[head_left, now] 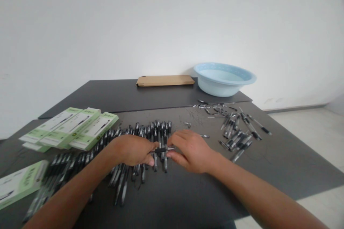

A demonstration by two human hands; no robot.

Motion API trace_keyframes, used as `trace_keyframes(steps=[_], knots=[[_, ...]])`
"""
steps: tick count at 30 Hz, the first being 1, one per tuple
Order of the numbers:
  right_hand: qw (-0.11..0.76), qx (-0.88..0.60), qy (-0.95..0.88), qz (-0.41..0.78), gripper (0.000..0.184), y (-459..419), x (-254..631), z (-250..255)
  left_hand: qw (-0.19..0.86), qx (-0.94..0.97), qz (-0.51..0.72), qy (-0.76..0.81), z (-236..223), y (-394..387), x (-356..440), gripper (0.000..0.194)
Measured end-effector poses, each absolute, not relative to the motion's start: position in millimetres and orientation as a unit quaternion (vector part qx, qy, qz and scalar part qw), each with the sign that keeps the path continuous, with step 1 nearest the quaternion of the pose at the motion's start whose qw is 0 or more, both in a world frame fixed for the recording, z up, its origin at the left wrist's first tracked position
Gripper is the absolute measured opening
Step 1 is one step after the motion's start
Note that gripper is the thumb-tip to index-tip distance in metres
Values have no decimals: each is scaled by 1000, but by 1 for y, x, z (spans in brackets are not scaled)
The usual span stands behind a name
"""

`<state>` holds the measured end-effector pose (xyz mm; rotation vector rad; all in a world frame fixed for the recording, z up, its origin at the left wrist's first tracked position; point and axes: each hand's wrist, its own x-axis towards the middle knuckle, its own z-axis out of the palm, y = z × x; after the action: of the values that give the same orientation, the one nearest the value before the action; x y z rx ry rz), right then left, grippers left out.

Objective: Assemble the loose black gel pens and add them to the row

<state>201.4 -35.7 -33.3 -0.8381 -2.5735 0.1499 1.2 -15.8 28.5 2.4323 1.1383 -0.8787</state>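
Between my two hands a pen (160, 150) with a black grip lies level, its tip end pointing right. My left hand (136, 149) pinches its left end with thumb and fingers. At the tip end, my right hand (189, 150) is closed, thumb against fingers; a small pale, pointed part shows there, too small to make out. Beneath and around my hands, many capped pens (122, 186) with black grips lie side by side in a long row that runs to the lower left. My left forearm hides part of that row.
Green and white pen boxes (92, 130) are stacked at the left, with another box (23, 182) nearer. Loose pens and pen parts (236, 134) lie scattered at the right. At the back stand a light blue basin (220, 86) and a flat cardboard box (165, 80).
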Motion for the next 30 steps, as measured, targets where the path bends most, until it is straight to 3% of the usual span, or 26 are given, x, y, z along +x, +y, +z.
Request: trace_keyframes(steps=[8, 18, 30], knots=[[196, -283, -939, 11, 24, -35, 202, -35, 162, 850, -302, 400, 27, -16, 0, 47], [204, -282, -935, 69, 28, -32, 199, -40, 203, 859, -256, 394, 18, -13, -9, 42], [232, -275, -931, 54, 29, -32, 199, -41, 202, 855, -259, 401, 20, -15, -6, 43]])
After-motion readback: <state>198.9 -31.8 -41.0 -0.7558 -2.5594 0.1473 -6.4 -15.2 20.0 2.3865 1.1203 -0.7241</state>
